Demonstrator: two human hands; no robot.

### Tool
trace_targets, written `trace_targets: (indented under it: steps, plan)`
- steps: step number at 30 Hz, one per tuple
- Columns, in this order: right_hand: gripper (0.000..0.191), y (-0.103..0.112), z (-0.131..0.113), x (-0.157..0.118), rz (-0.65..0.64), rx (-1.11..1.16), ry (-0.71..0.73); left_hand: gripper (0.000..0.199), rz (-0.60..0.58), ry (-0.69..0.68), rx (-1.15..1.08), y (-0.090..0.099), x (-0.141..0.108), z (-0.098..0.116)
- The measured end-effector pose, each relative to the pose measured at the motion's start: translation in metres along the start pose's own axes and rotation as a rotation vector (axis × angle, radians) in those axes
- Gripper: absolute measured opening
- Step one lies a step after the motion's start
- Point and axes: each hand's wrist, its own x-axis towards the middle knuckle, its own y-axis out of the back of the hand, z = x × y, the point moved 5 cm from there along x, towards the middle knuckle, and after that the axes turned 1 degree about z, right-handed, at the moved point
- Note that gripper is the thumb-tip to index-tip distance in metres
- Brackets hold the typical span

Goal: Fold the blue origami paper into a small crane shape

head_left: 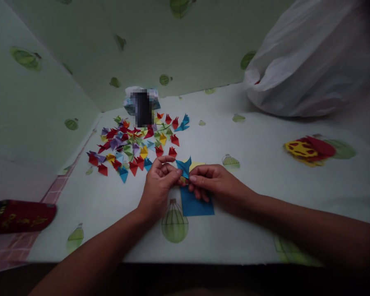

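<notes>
Between both hands I hold a small blue folded paper crane [184,166], raised a little over the table, with two points sticking up. My left hand [162,174] pinches its left side with thumb and fingers. From the right, my right hand [211,179] grips its lower edge between thumb and forefinger. Below the right hand lies a flat blue paper square [197,203], partly covered by the fingers. A yellow paper [197,165] shows just behind the hands. Many folded paper cranes [132,144] in red, blue, purple, green and yellow spread out beyond my left hand.
At the back stands a tissue box [156,98], partly hidden by a blurred dark patch. A large white plastic bag [305,65] fills the back right. Red and yellow cut pieces [310,150] lie at the right. A dark red can [23,216] is at the left edge.
</notes>
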Motion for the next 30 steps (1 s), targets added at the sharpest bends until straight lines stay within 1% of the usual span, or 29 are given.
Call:
trace_targets:
  steps: [8,12,15,18,21,25,30]
  plan:
    - [0.025,-0.0022,0.0022,-0.0006,-0.016,0.124,-0.089,0.039,-0.026,0.008,0.021,-0.0015,-0.0009,-0.0007]
    - [0.023,-0.0033,0.0022,0.0001,-0.022,0.119,-0.1,0.037,-0.028,0.02,0.027,-0.0031,-0.001,-0.0008]
    - [0.022,-0.0034,0.0031,-0.0002,0.001,0.121,-0.115,0.036,-0.029,0.014,0.025,-0.0034,-0.0011,-0.0013]
    - [0.025,-0.0037,0.0036,-0.0006,0.01,0.112,-0.116,0.034,-0.022,-0.002,0.02,-0.0027,-0.0017,-0.0012]
    - [0.03,-0.0043,0.0033,-0.0003,-0.002,0.102,-0.097,0.031,-0.017,-0.027,0.035,-0.0023,-0.0032,0.0002]
    - [0.032,-0.0049,0.0026,0.0002,-0.004,0.085,-0.061,0.028,-0.035,-0.106,0.072,-0.0038,-0.0058,0.0043]
    - [0.033,-0.0046,0.0057,-0.0012,0.029,0.132,-0.099,0.025,-0.061,-0.178,0.11,-0.0064,-0.0092,0.0075]
